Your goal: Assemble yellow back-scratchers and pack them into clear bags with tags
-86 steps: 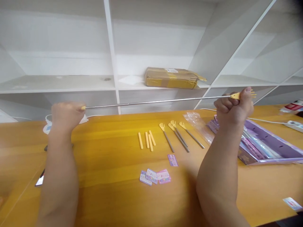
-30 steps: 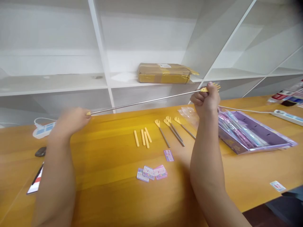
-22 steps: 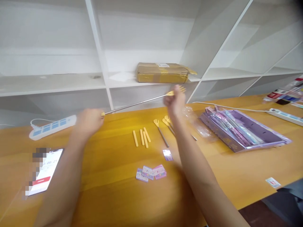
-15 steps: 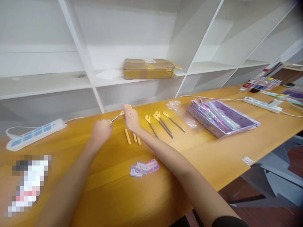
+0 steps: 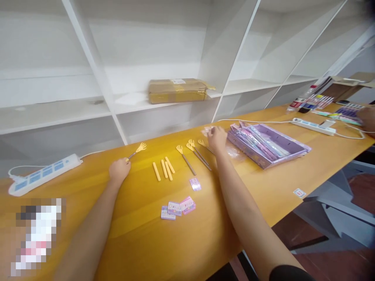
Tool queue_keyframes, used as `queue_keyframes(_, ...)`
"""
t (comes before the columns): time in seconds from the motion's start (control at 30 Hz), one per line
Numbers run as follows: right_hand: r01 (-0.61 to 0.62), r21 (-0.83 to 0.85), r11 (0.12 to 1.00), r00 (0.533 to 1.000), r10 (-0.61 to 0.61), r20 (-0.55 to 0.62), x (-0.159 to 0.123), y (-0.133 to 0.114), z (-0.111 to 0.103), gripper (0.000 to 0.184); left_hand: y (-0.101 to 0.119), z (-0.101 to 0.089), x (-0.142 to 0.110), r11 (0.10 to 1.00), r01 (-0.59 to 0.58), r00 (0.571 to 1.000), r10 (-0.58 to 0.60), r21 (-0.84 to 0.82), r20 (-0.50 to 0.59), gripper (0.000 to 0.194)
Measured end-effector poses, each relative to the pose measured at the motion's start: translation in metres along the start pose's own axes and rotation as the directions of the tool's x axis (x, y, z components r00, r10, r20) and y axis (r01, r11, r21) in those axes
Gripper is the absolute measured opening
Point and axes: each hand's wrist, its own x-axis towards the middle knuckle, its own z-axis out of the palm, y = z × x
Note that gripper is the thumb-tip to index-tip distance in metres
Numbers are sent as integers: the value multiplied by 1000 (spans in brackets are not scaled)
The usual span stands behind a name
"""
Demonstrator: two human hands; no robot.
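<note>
A back scratcher with a yellow hand-shaped head (image 5: 141, 147) and a metal rod is held in my left hand (image 5: 119, 171), fingers wrapped round its handle end. Over by the clear plastic bags (image 5: 233, 153), my right hand (image 5: 217, 139) has its fingers curled down onto one bag (image 5: 206, 131); the fingertips are partly hidden. Several other back scratchers (image 5: 186, 160) lie between the hands, with bare metal rods. Several loose yellow handles (image 5: 156, 171) rest left of them. A small purple card (image 5: 195, 184) lies below the rods, and overlapping printed cards (image 5: 175, 208) are closer to me.
A purple box (image 5: 293, 146) of wrapped items stands at the right. Power strips lie at left (image 5: 47, 173) and right (image 5: 315, 127). Bottles (image 5: 307, 103) and another person's hand (image 5: 367, 117) are at the far right. A cardboard box (image 5: 177, 91) sits on the shelf behind.
My right hand has left the back scratcher's head and moved right to the plastic bags. My left hand has lowered slightly with the back scratcher. A single purple card now shows below the rods.
</note>
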Motion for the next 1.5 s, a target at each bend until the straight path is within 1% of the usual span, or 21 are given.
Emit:
queue_keyframes(0.03,-87,-25,996,996,85,-40,0,19,1,35,1,1,0,1000,-5,1000,5,-6,2,33)
queue_keyframes(0.1,-242,-55,969,969,237,-75,-3,49,8,40,3,2,1,1000,-11,1000,11,-14,4,32)
queue_keyframes(0.17,-354,-73,932,934,349,-80,-4,68,19,46,4,2,1,1000,-13,1000,13,-17,6,31)
queue_keyframes(0.23,-413,-86,907,910,407,-80,-2,78,29,50,4,1,1,1000,-13,1000,13,-18,7,30)
queue_keyframes(0.33,-448,-98,889,893,441,-84,7,85,35,50,5,0,1,999,-20,1000,21,-25,6,29)
queue_keyframes(0.43,-473,-96,876,880,465,-96,14,89,31,43,7,0,0,999,-27,1000,28,-42,10,28)
queue_keyframes(0.6,-476,-47,878,874,466,-137,11,87,15,34,11,-2,-1,995,2,1000,-2,-98,8,23)
queue_keyframes(0.7,-448,9,894,875,441,-200,10,76,-1,34,11,-11,1,984,36,999,-35,-173,8,23)
queue_keyframes(0.8,-386,68,920,880,389,-272,13,55,-20,38,12,-29,1,960,71,997,-73,-272,3,46)
queue_keyframes(0.87,-321,98,942,890,336,-310,16,32,-33,37,17,-43,-3,941,57,998,-60,-334,3,57)
queue_keyframes(0.93,-213,142,967,914,248,-319,15,0,-45,33,29,-58,-11,911,-20,1000,25,-413,6,51)
queue_keyframes(1.0,-60,227,972,950,126,-287,6,-42,-57,25,44,-74,-23,819,-187,977,212,-542,-17,34)
queue_keyframes(1.03,16,281,960,965,59,-255,-1,-65,-63,22,53,-83,-30,791,-231,964,266,-566,-22,26)
queue_keyframes(1.07,86,322,943,974,-11,-227,-11,-89,-68,18,61,-91,-38,768,-265,953,302,-583,-35,24)
queue_keyframes(1.13,209,381,900,972,-150,-181,-37,-132,-79,13,74,-107,-55,733,-338,928,366,-591,-77,23)
queue_keyframes(1.2,304,446,842,953,-274,-133,-66,-168,-86,11,81,-121,-73,709,-367,916,390,-602,-100,26)
queue_keyframes(1.23,336,480,810,939,-325,-109,-81,-181,-89,11,83,-126,-81,689,-372,909,408,-622,-91,31)
queue_keyframes(1.3,370,552,747,910,-411,-54,-107,-200,-91,13,82,-132,-96,645,-383,888,455,-661,-70,41)
queue_keyframes(1.37,381,631,676,872,-489,-2,-127,-211,-92,19,81,-134,-107,581,-394,860,507,-712,-61,46)
queue_keyframes(1.43,396,706,587,805,-592,41,-140,-217,-93,21,80,-133,-112,470,-405,827,554,-784,-94,47)
queue_keyframes(1.5,403,768,498,724,-686,65,-146,-218,-97,19,81,-132,-113,360,-406,813,561,-840,-153,48)
